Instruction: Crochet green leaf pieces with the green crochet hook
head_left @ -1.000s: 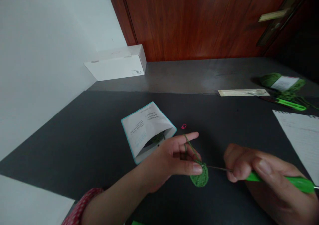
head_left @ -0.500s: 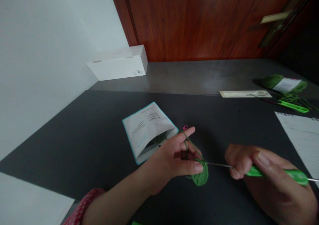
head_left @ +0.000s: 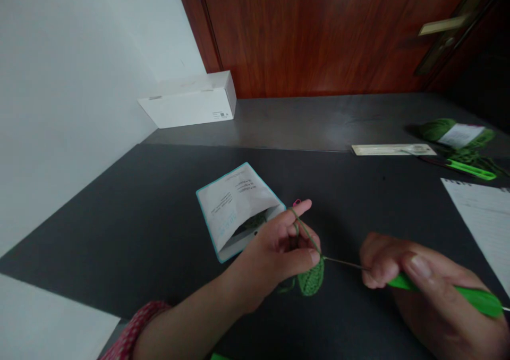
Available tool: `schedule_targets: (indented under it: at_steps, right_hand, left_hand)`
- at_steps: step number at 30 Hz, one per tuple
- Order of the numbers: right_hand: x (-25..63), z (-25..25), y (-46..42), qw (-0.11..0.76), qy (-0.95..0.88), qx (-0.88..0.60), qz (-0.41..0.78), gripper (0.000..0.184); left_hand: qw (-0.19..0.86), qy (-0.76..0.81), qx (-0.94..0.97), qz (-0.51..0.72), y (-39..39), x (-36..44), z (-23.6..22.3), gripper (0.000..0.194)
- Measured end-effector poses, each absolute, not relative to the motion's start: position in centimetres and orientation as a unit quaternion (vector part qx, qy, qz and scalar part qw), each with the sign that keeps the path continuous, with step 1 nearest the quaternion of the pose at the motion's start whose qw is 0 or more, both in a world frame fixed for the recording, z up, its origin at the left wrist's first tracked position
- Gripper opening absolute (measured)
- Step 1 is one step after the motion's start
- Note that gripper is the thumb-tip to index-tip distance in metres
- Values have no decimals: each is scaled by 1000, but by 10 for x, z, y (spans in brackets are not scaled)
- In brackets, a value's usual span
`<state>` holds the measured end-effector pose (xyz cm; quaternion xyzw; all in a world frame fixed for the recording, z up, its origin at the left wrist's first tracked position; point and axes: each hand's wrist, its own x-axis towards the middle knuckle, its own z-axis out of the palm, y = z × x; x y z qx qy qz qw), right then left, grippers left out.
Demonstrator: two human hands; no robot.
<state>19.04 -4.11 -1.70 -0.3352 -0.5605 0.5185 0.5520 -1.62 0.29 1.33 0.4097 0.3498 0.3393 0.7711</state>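
Observation:
My left hand [head_left: 285, 248] pinches a small green crochet piece [head_left: 311, 280] between thumb and fingers. A strand of green yarn [head_left: 305, 227] runs over its raised index finger down to the top edge of the piece. My right hand [head_left: 422, 280] is closed round the green handle of a crochet hook [head_left: 476, 299]. The thin metal shaft reaches left, and its tip meets the piece beside my left thumb; the tip itself is hard to make out. Behind my left hand lies an open white pouch [head_left: 235, 195] with dark green yarn inside.
A pink stitch marker [head_left: 297, 203] lies just past my left index finger. Far right are a green yarn skein [head_left: 458, 134], a bright green tool [head_left: 472, 169], a pale flat strip [head_left: 392, 150] and a lined notebook [head_left: 482, 216]. A white box [head_left: 195, 108] stands at the back left.
The crochet piece has shifted slightly left and turned in my left fingers. The hook now slants more, its handle end lower. The yarn strand looks straighter.

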Motion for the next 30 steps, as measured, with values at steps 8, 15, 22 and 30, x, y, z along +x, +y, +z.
schedule_targets:
  at_steps: [8,15,22,30]
  right_hand:
    - [188,-16,-41,556,-571,-345,496,34]
    - [188,-16,-40,551,-561,-343,514,33]
    - [178,-18,-29,550,-431,-346,626,36]
    - [178,-20,-25,533,-372,-331,683,39]
  left_hand:
    - [760,371,410,342,0,-14,14,76]
    - [765,377,404,332,0,-13,15,82]
    - [753,402,420,308,2,-11,15,105]
    - [736,386,434,348,-2,-9,14,130]
